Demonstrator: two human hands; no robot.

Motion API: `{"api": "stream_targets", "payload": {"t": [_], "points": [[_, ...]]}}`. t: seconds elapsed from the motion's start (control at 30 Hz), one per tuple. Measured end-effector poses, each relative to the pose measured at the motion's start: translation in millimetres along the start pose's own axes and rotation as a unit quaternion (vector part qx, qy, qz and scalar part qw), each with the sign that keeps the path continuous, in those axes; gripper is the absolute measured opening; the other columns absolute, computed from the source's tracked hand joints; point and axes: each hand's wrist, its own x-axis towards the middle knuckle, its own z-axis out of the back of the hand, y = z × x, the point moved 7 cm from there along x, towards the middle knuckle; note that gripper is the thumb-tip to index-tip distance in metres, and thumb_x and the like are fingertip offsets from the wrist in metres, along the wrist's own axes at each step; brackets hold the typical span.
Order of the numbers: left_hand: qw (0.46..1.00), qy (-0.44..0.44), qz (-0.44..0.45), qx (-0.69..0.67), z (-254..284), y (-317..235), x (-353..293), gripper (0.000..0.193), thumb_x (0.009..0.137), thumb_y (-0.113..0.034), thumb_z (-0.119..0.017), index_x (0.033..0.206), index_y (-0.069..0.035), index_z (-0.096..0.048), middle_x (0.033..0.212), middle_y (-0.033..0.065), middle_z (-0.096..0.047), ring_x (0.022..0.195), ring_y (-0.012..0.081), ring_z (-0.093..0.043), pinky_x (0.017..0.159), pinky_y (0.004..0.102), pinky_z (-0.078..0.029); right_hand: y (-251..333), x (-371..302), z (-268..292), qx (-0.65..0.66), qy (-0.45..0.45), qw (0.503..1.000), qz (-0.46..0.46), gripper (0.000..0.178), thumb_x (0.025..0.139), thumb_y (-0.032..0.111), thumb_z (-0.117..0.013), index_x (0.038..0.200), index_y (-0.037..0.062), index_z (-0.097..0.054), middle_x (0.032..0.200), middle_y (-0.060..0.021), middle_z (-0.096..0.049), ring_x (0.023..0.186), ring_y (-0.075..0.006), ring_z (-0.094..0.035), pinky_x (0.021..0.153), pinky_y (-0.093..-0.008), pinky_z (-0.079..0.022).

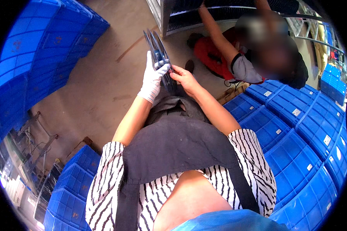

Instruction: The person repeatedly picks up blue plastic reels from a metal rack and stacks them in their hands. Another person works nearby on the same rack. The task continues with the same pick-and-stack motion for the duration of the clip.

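Out in front of me is a small stack of thin dark discs (154, 42), seen nearly edge-on, with narrow gaps between them. My left hand (152, 78), in a white glove, is closed round the stack, its fingers reaching across the front and its thumb up along the left side. My bare right hand (184, 79) pinches the lower right edge of the same discs, close to the gloved fingertips. Their far faces are hidden, and I cannot make out exactly what the discs are.
Tall stacks of blue crates (31, 50) stand at the left, with more blue crates (65, 192) at lower left. Closed blue crates (293, 150) fill the right side. Ahead is a metal rack (164, 19) holding dark ribbed items; a co-worker (219, 50) bends beside it, arms reaching in.
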Motion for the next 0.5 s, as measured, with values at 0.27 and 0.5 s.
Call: {"api": "stream_targets", "payload": {"t": [0.27, 0.5], "points": [[1.0, 0.007, 0.024, -0.015, 0, 7, 4, 0.093, 0.082, 0.004, -0.065, 0.15, -0.01, -0.004, 0.101, 0.007, -0.062, 0.083, 0.0137, -0.06, 0.075, 0.0262, -0.051, -3, 2, 6, 0.018, 0.002, 0.999, 0.027, 0.048, 0.089, 0.009, -0.06, 0.134, -0.0004, -0.047, 0.119, -0.0036, -0.058, 0.108, -0.0129, -0.054, 0.095, -0.0268, -0.04], [0.999, 0.022, 0.03, -0.01, -11, 14, 8, 0.089, 0.082, 0.002, -0.066, 0.15, -0.008, -0.009, 0.099, 0.0063, -0.061, 0.083, 0.0123, -0.058, 0.075, 0.0244, -0.049, -9, 8, 14, 0.012, -0.024, 0.997, 0.068, 0.036, 0.086, 0.011, -0.064, 0.118, -0.0019, -0.053, 0.108, -0.0061, -0.061, 0.101, -0.0151, -0.057, 0.089, -0.0277, -0.043]]}}
